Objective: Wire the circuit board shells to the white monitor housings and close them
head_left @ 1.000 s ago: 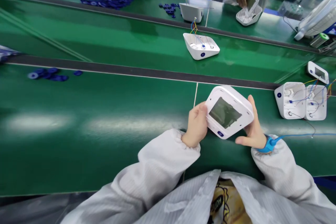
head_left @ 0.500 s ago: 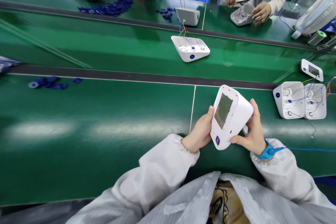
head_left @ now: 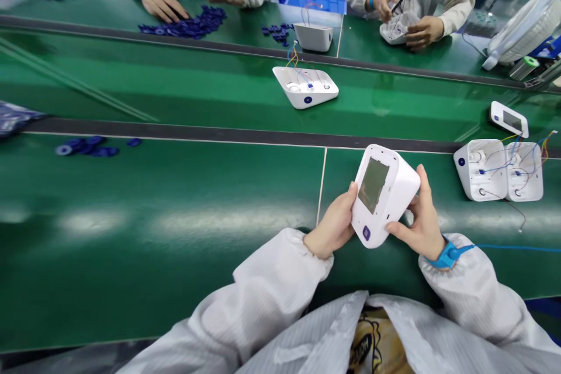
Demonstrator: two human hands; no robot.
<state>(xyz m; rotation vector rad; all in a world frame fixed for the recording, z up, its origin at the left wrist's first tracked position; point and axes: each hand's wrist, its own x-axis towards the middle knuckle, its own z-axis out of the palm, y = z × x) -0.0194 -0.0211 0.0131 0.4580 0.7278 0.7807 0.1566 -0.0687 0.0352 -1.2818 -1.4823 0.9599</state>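
Note:
A white blood pressure monitor with a grey screen and a dark blue button is held tilted between my two hands, above the near green bench. My left hand grips its left edge, thumb along the front beside the screen. On the other side my right hand holds the casing, thumb low on the side wall and fingers around the back, partly hidden. Right of my hands, two open white housings stand side by side with wires inside. A white front panel with a screen lies just behind them.
An open wired housing sits on the green conveyor belt. Dark blue round parts lie at left on my bench. Across the belt, co-workers' hands are near a blue pile and another housing. A blue cord trails from my right wristband.
The open housing on the belt has shifted left. Across from me, one co-worker's panel has tilted steeply upright, and another's hand has reached onto the blue pile. My grip looks nearly the same.

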